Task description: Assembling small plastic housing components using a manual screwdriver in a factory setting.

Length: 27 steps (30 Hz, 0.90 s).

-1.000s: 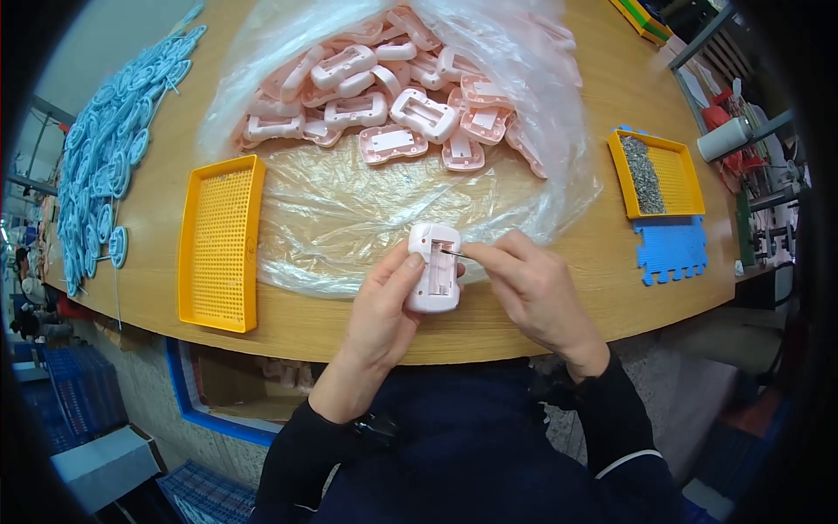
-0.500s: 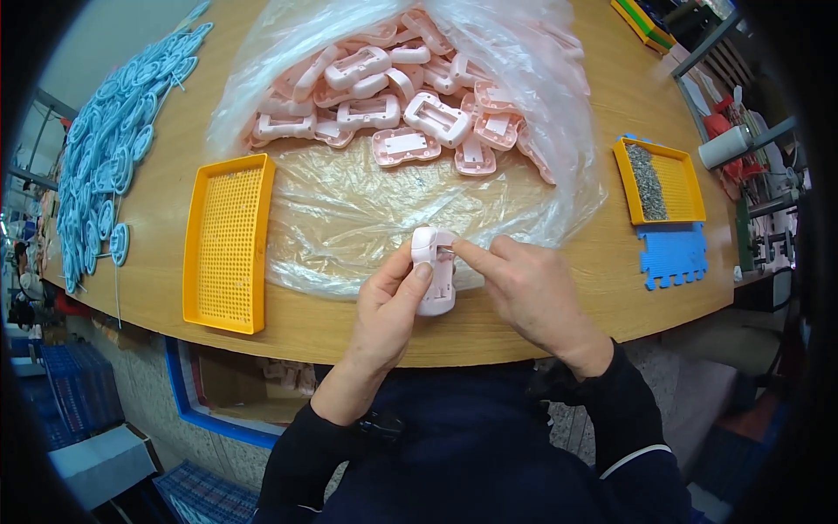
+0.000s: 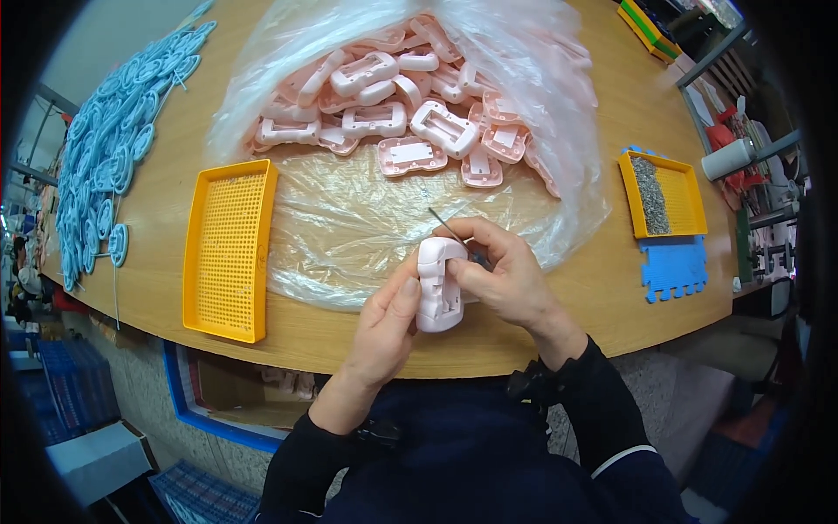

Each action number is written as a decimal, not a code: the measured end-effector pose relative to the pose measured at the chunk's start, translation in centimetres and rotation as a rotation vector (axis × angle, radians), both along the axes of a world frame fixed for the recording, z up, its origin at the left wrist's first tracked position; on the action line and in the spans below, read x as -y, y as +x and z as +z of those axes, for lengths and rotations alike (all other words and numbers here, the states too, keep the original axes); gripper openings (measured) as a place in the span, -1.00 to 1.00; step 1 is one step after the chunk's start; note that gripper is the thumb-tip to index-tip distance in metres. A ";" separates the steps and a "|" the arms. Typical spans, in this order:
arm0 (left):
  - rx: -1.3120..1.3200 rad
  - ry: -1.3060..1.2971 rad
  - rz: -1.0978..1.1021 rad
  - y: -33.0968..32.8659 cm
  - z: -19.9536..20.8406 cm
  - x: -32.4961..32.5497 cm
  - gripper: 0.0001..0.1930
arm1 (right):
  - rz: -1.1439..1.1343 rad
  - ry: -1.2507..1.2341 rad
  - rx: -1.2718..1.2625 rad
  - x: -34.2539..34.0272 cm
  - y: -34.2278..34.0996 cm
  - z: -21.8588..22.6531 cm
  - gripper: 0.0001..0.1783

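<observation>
Perforated trays (image 3: 264, 262), two; casing (image 3: 431, 278), one, held above worktop (image 3: 646, 323); rod (image 3: 443, 222), one. Left hand (image 3: 384, 327) clamped on casing, right hand (image 3: 515, 284) on rod. Rod, earlier aimed at casing, now points past it.

The table (image 3: 161, 249) bears bag (image 3: 349, 223), tray (image 3: 227, 253), mat (image 3: 674, 271), cords (image 3: 106, 153).

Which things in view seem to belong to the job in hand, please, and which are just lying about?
In use:
pale pink casing, held by the left hand
thin dark tool, in the right hand
probably the other casings in the plastic bag
perhaps small metal parts in the right yellow tray

Apparently lying about:
light blue pieces at left
white cylinder at right
</observation>
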<state>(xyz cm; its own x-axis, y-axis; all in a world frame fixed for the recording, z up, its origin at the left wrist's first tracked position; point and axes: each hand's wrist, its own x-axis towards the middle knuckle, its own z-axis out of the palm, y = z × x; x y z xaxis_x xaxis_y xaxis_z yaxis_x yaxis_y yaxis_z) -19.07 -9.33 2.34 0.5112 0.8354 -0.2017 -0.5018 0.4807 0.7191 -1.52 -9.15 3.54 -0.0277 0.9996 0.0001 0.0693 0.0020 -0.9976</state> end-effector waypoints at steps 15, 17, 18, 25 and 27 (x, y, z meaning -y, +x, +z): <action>-0.400 0.838 -0.004 -0.2 0.0 -4.3 -0.70 | 0.283 -0.493 -0.899 0.9 0.8 -2.2 -0.56; -0.299 0.847 -0.085 -0.5 -0.2 -4.6 -0.72 | 0.430 -0.485 -0.920 1.0 1.1 -3.2 -0.58; -0.282 0.889 -0.097 -0.7 0.2 -4.9 -0.72 | 0.435 -0.510 -0.898 1.1 1.2 -2.9 -0.61; -0.442 1.115 -0.190 -2.5 2.4 -6.4 -0.75 | 0.561 -0.572 -0.968 0.7 0.3 -2.0 -0.60; -0.447 1.159 -0.168 -2.7 2.5 -6.8 -0.76 | 0.506 -0.605 -0.937 0.4 -0.4 -2.0 -0.59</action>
